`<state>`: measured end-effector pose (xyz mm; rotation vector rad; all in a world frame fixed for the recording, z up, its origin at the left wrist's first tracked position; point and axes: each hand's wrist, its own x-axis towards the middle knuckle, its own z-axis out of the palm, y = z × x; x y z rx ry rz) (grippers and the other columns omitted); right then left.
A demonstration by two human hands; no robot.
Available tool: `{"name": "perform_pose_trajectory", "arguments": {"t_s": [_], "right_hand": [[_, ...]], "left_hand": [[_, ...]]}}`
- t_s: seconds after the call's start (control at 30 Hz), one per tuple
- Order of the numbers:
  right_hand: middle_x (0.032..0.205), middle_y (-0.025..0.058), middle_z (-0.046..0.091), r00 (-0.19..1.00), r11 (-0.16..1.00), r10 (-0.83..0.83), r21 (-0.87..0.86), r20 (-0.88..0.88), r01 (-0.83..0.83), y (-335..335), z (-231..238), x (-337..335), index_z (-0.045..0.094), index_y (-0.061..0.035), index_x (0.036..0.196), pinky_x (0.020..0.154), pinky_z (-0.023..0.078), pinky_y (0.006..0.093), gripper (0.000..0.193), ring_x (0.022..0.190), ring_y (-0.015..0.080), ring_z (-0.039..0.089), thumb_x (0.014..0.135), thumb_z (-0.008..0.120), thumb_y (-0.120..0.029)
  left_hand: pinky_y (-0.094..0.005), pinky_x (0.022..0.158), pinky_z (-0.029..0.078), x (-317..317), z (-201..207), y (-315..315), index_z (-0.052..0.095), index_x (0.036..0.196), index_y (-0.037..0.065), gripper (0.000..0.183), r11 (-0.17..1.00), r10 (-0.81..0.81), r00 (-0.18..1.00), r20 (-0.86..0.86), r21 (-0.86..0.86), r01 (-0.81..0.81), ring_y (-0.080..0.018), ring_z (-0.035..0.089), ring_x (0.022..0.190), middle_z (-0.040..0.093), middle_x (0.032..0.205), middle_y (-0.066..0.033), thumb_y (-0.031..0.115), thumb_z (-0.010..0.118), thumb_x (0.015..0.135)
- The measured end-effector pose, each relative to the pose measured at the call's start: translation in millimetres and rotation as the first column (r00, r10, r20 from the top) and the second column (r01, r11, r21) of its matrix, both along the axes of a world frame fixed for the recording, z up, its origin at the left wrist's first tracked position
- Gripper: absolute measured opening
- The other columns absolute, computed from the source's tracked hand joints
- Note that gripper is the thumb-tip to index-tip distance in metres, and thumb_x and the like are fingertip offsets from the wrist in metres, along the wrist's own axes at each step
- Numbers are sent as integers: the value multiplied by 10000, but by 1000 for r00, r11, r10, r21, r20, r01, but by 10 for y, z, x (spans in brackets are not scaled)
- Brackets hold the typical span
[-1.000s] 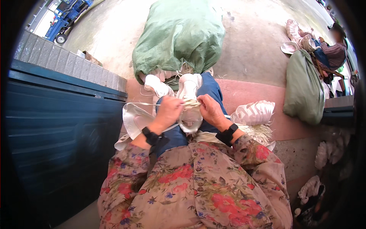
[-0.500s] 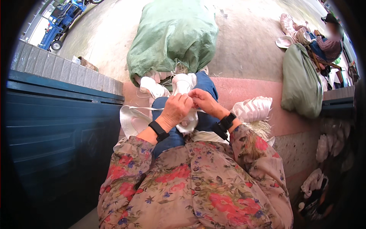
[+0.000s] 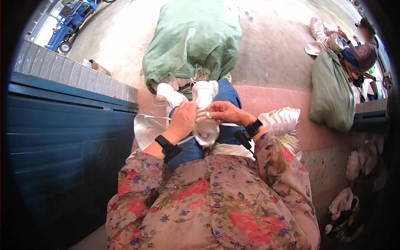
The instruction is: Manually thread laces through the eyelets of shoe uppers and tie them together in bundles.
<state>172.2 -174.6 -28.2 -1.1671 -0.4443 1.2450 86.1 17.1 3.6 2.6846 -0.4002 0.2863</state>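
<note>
A white shoe (image 3: 206, 132) rests between my knees, its round opening toward me. My left hand (image 3: 183, 120) is closed at the shoe's left side, fingers curled over its lacing; what they grip is hidden. On the other side, my right hand (image 3: 227, 113) pinches a white shoelace between thumb and forefinger. Just beyond my hands are a second white shoe (image 3: 203, 93) and a third white shoe (image 3: 169, 95), with loose laces. Beside my left knee lies a white shoe upper (image 3: 146, 130) with a pale pink inside.
A large green sack (image 3: 193, 39) stands ahead. To my right are stacked white shoe uppers (image 3: 280, 120) and a bundle of laces (image 3: 289, 141). Farther right, a green bag (image 3: 332, 91) leans near a seated person (image 3: 361, 54). A blue door panel (image 3: 62, 154) stands left.
My hands, close together over the shoe before, have drawn apart, uncovering its lacing. The lace stretched out to the left now hangs slacker. The view has shifted slightly.
</note>
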Motion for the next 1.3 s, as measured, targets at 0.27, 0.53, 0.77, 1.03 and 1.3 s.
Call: {"name": "perform_pose_trajectory", "arguments": {"t_s": [0.27,0.53,0.77,1.03,1.3], "right_hand": [[743,-28,526,975,977,-213,2,-68,213,-39,12,-76,503,-13,1022,512,402,180,280,604,38,480,776,622,-77],[748,92,563,465,866,-239,-30,853,500,121,-74,-362,506,-51,983,566,454,330,257,641,248,576,730,557,-49],[861,115,567,341,772,-214,-55,915,633,89,12,-456,513,-61,944,659,438,392,193,779,309,559,754,542,-83],[673,133,578,398,861,21,-218,917,459,-48,185,-534,537,-56,835,621,414,404,124,670,307,564,775,551,-164],[581,107,569,135,776,174,-220,975,591,-458,195,-354,566,-103,731,609,431,380,100,525,291,558,787,560,-186]], "left_hand": [[-398,680,411,-60,150,182,598,903,90,174,979,44,862,-506,192,63,-297,517,798,572,746,-104,227,532,818],[-340,664,365,-309,300,480,544,720,68,88,897,-244,970,-17,375,233,-219,462,644,469,596,-48,153,548,740],[-354,723,377,-479,270,908,548,809,74,128,908,-48,992,116,418,-5,-231,487,825,514,778,-59,143,567,703],[-359,701,392,-235,79,93,576,935,45,205,1000,19,974,-224,23,-14,-251,496,813,567,816,-80,112,589,742],[-356,663,382,-140,67,172,582,732,78,57,971,-51,996,-76,230,67,-236,500,752,561,652,-57,131,561,734]]}}
